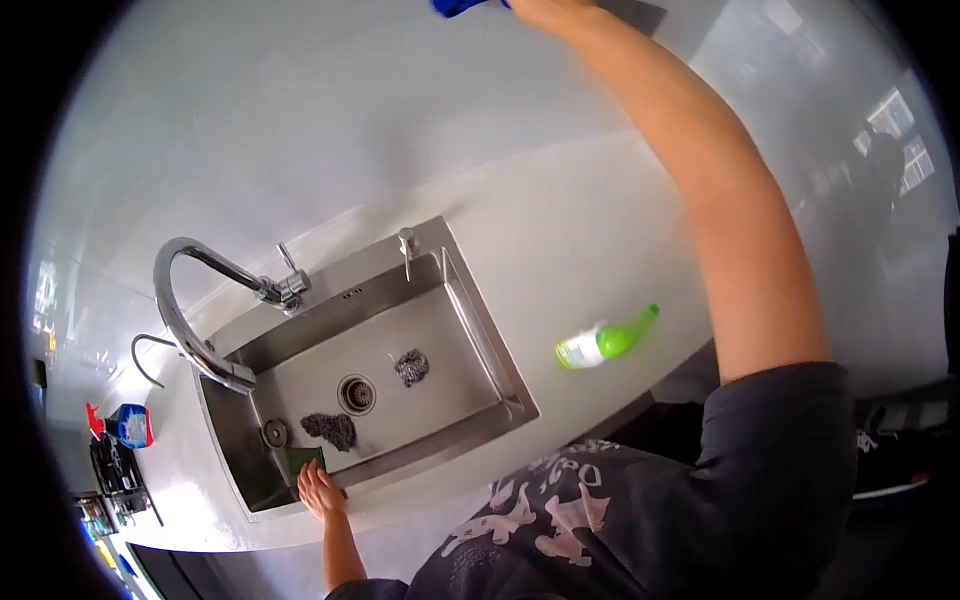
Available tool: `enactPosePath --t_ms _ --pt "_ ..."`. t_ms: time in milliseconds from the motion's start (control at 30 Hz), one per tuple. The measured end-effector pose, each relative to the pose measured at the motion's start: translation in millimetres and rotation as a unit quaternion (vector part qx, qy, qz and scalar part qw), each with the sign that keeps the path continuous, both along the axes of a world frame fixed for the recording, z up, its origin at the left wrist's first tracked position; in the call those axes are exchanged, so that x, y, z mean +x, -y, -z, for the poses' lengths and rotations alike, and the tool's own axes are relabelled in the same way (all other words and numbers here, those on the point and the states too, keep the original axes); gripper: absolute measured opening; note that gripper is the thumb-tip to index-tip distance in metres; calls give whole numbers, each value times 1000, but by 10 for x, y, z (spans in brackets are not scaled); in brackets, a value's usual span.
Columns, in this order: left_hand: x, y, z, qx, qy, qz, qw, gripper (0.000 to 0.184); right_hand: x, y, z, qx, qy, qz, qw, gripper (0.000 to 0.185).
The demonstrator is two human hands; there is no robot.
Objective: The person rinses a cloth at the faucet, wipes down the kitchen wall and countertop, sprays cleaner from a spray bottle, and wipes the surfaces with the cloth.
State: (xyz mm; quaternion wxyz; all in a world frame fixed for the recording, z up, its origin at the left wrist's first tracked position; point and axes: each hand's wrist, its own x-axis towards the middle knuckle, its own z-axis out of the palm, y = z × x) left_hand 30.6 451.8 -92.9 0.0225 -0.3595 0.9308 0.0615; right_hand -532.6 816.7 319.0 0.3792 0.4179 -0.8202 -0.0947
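My right hand [545, 10] is raised at the top edge of the view, closed on a blue cloth [458, 7] against the pale wall. Only part of that hand shows. Down at the sink's front left corner, my left hand [320, 490] rests by the rim, its fingers over the edge of a dark green pad [304, 458]. Whether the fingers grip the pad is unclear. Inside the steel sink [420, 330] lie a grey steel scourer [411, 367], a dark mesh scourer [330, 431] and a round drain strainer [273, 433].
A chrome faucet [170, 290] arches over the sink's left side. A soap dispenser [407, 243] stands at the back rim. On the counter to the right lies a green and white bottle [605, 342]. A blue spray bottle [132, 426] and a black rack [118, 470] are at the left.
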Motion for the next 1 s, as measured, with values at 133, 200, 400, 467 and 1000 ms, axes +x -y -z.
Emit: enactPosePath --t_ms 133,200,400,467,1000 --pt "-42 -48 -74 -57 39 14 998 37 476 -761 116 -72 16 34 997 42" --pt "-60 -91 -113 -76 25 23 997 37 811 -1109 230 -69 -23 -22 997 38" --pt "-240 -401 -41 -78 -67 43 994 43 1206 -2239 566 -192 110 80 972 46" --pt "-453 -732 -67 -32 -87 50 994 43 1181 -2529 666 -235 135 108 956 46" --pt "-2459 -3856 182 106 -100 138 980 68 -1859 -3386 -1588 -721 -39 -99 685 43"
